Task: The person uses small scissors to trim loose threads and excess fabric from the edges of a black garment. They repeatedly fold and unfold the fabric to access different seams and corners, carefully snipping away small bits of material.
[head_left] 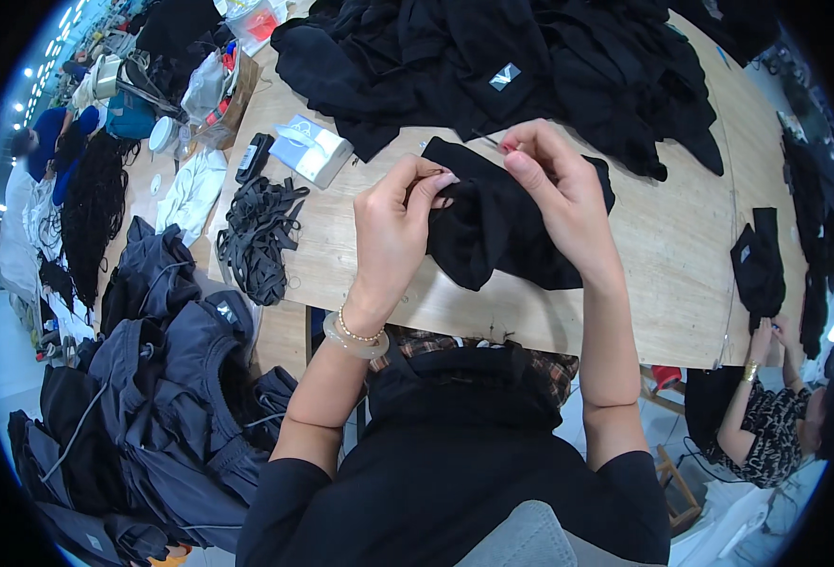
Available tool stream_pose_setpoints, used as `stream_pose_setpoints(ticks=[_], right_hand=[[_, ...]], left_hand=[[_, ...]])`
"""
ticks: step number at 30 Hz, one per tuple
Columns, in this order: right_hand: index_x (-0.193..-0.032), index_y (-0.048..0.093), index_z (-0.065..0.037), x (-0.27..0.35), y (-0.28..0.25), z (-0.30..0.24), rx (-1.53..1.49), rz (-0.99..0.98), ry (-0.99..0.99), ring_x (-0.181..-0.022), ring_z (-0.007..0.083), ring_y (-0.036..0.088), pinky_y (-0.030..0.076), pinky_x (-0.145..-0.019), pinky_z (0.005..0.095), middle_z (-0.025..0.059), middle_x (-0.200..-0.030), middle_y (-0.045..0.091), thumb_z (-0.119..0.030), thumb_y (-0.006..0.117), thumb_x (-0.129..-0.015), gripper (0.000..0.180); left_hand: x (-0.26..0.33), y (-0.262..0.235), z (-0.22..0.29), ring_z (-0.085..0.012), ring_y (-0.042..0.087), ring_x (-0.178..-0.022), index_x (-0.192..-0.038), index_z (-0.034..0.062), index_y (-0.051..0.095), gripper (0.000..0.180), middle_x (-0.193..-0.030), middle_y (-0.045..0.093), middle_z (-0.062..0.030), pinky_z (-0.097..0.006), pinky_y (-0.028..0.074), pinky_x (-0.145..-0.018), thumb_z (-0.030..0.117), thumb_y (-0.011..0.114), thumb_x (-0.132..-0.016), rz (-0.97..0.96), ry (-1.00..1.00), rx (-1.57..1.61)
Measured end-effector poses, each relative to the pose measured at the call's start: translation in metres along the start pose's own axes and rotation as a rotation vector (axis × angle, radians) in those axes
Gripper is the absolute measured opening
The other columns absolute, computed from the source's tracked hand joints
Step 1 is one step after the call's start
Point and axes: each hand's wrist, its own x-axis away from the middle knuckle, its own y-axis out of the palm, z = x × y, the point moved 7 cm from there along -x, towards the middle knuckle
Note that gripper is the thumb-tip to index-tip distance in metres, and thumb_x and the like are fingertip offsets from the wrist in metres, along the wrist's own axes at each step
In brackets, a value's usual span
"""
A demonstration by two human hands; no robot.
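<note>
My left hand [386, 219] is closed, thumb and fingertips pinching the edge of a piece of black cloth [504, 222]. That cloth lies bunched on the wooden table in front of me, and part of it hangs from the pinch. Above its far right side my right hand [566, 189] is raised, with thumb and fingers closed on a slim dark tool [486, 139]. Something red shows at the fingertips there. The tool is too small to name, and its tip points left, toward the black garments.
Black garments [417, 66] are heaped across the far table. Beside my left hand are a tissue pack [310, 151], a dark phone-like device [255, 157] and tangled grey straps [258, 236]. Dark grey garments [167, 378] pile at lower left. A co-worker [766, 425] handles black cloth at right.
</note>
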Motion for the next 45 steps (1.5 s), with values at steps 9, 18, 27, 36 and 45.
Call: stream_pose_setpoints(ticks=[9,18,27,36,45], right_hand=[[-0.087,0.073,-0.003,0.000,-0.008,-0.014,0.475,-0.111,-0.112,-0.072,0.0204,0.067,0.050,-0.066,0.0286,0.0071,-0.082,0.071,-0.032,0.080,-0.079,0.031],[-0.083,0.071,-0.001,-0.013,0.001,-0.010,0.389,-0.302,-0.098,-0.068,0.0174,0.063,0.047,-0.064,0.0292,0.0067,-0.074,0.067,-0.030,0.080,-0.078,0.031],[-0.083,0.071,-0.001,-0.011,0.005,0.000,0.233,-0.400,-0.024,-0.066,0.0098,0.055,0.041,-0.061,0.0256,0.0020,-0.069,0.061,-0.025,0.081,-0.078,0.026],[-0.081,0.071,-0.001,-0.007,-0.004,0.008,0.220,-0.325,0.030,-0.064,0.0093,0.054,0.041,-0.059,0.0249,0.0008,-0.068,0.061,-0.029,0.081,-0.078,0.029],[-0.081,0.071,0.000,-0.006,0.003,0.004,0.248,-0.324,-0.007,-0.064,0.0110,0.056,0.042,-0.060,0.0254,0.0024,-0.068,0.062,-0.029,0.080,-0.079,0.030]], left_hand=[[-0.005,0.004,0.004,-0.0093,0.068,-0.067,-0.091,-0.0053,0.066,0.009,-0.077,0.070,-0.0082,-0.025,0.057,-0.059,0.003,0.062,-0.093,-0.102,-0.042,-0.028],[-0.005,0.008,0.009,-0.0066,0.065,-0.067,-0.091,-0.0042,0.068,0.009,-0.077,0.070,-0.0058,-0.023,0.056,-0.061,0.003,0.062,-0.093,-0.184,-0.099,0.026],[-0.002,0.011,0.005,-0.0058,0.065,-0.071,-0.092,-0.0036,0.068,0.010,-0.079,0.070,-0.0042,-0.024,0.058,-0.062,0.003,0.061,-0.094,-0.281,-0.170,0.111],[0.000,0.011,0.003,-0.0052,0.064,-0.072,-0.092,-0.0033,0.068,0.010,-0.079,0.069,-0.0040,-0.024,0.058,-0.062,0.004,0.061,-0.095,-0.291,-0.192,0.136],[0.001,0.015,0.005,-0.0040,0.063,-0.071,-0.092,-0.0033,0.068,0.010,-0.078,0.068,-0.0034,-0.023,0.058,-0.061,0.005,0.062,-0.094,-0.299,-0.200,0.116]])
